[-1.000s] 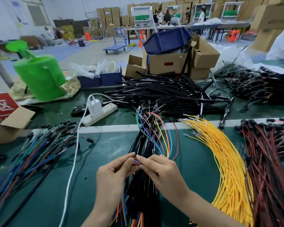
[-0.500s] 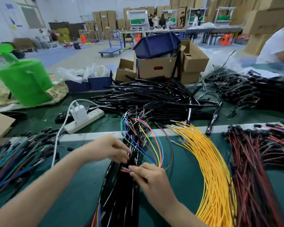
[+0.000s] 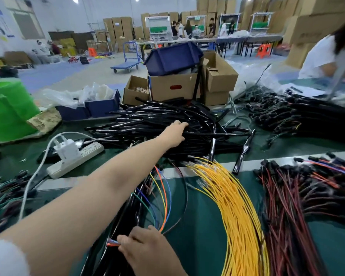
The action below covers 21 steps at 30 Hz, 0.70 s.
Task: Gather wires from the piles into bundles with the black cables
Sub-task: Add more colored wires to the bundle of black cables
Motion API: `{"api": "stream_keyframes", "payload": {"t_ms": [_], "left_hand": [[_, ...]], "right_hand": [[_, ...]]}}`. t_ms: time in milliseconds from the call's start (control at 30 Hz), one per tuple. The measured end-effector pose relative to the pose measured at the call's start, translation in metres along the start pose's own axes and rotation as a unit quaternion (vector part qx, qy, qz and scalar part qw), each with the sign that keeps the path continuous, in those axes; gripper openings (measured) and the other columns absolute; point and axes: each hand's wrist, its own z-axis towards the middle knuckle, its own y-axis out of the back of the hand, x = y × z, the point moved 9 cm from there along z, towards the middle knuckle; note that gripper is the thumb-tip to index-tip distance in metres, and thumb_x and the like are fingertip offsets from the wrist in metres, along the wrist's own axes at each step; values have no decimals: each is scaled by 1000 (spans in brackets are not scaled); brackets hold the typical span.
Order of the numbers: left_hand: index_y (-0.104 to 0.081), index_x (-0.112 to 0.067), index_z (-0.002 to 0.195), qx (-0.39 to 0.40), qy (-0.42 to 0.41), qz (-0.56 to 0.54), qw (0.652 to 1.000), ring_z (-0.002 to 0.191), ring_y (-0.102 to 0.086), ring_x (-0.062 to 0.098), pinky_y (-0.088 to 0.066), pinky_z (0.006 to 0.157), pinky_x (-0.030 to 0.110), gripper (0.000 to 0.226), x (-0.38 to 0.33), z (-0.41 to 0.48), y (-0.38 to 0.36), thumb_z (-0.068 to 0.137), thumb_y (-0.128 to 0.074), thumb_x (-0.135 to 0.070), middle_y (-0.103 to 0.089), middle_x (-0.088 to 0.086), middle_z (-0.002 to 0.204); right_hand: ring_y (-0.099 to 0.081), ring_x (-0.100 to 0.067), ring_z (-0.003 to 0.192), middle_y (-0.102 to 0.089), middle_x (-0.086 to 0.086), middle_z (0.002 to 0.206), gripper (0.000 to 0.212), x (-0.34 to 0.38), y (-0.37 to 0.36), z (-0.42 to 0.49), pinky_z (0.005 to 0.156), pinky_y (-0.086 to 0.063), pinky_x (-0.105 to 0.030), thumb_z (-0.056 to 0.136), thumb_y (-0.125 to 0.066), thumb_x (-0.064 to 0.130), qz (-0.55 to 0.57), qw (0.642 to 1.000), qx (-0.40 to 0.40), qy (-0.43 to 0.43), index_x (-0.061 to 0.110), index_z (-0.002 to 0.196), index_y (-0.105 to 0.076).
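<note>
**Fig. Wires held, a reach made for a black cable**

Near edge: my right hand (image 3: 147, 251) pinches the coloured wires (image 3: 164, 198) by their ends, fingers curled, beside the bundle (image 3: 112, 261) on the green table (image 3: 197, 246). To its right lie the yellow wires (image 3: 233, 206), then the red wires (image 3: 287, 206).

Farther out: my left hand (image 3: 174, 133) lies on the pile of black cables (image 3: 143, 121), fingers stretched almost straight, with nothing visibly gripped.

Step in hand, as I judge it: fetching one black cable to join the held wires. The next move calls for closing on a single cable and drawing it free without dragging its neighbours.

My left fingertips are blurred. My forearm hides much of the bundle.
</note>
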Motion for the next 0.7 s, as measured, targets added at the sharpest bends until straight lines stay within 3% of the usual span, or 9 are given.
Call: {"api": "stream_keyframes", "payload": {"t_ms": [100, 200, 300, 367, 433, 533, 633, 700], "left_hand": [[-43, -9, 137, 2, 0, 60, 998, 121, -47, 37, -41, 99, 42, 49, -11, 19, -7, 91, -59, -9, -41, 17, 136], [-59, -4, 119, -21, 24, 74, 997, 110, -55, 37, -47, 90, 42, 28, -19, 26, 2, 91, -58, -6, -52, 17, 121], [-68, -7, 109, -14, 23, -37, 999, 96, -62, 29, -51, 88, 37, 23, -32, 26, 12, 89, -64, -18, -65, 16, 108], [-73, -6, 98, -54, 21, -165, 985, 70, -62, 14, -53, 77, 27, 17, -37, 17, 35, 88, -66, -17, -71, 12, 91], [-73, -4, 87, -136, 37, -323, 936, 51, -52, 7, -48, 60, 19, 13, -33, -3, 74, 86, -67, -16, -69, 7, 74], [-70, -12, 85, -258, 41, -547, 795, 52, -52, 3, -45, 53, 17, 8, -16, -53, 140, 85, -70, -20, -62, -6, 65], [-69, -15, 95, -354, -51, -606, 710, 64, -58, -3, -47, 64, 14, 12, -5, -122, 210, 92, -60, -21, -66, -12, 75], [-63, -10, 99, -378, -148, -622, 670, 76, -62, 10, -49, 74, 24, 17, -1, -176, 244, 99, -46, -15, -67, -4, 82]], "right_hand": [[-44, 0, 46, -50, 14, 60, 35, 4, -1, -1, 50, -37, -14, 88, -36, 44, 13, 999, -7, 30, 40, 74, -69], [-41, -5, 44, -52, 15, 61, 30, 5, 12, -2, 50, -37, -16, 86, -42, 42, 27, 998, -45, 46, 38, 74, -70], [-42, -4, 46, -53, 15, 63, 19, 7, 15, -5, 51, -39, -15, 84, -52, 44, 24, 998, -23, 61, 39, 75, -69], [-42, -3, 46, -54, 16, 63, 13, 8, 18, -6, 51, -38, -14, 79, -61, 48, 13, 997, -27, 73, 39, 73, -69], [-43, -3, 44, -56, 16, 62, 9, 8, 25, -4, 50, -37, -12, 72, -70, 47, 41, 995, -49, 77, 37, 70, -71], [-47, -6, 44, -58, 13, 63, 10, 8, 27, -4, 49, -42, -15, 63, -79, 34, 120, 987, -72, 75, 31, 70, -73], [-56, -14, 50, -61, 5, 70, 13, 2, 20, -8, 50, -47, -17, 72, -76, 23, 218, 972, -75, 51, 24, 84, -76], [-61, -18, 56, -63, 1, 72, 15, -4, 20, -8, 52, -50, -21, 77, -72, 18, 256, 963, -74, 25, 20, 91, -77]]}}
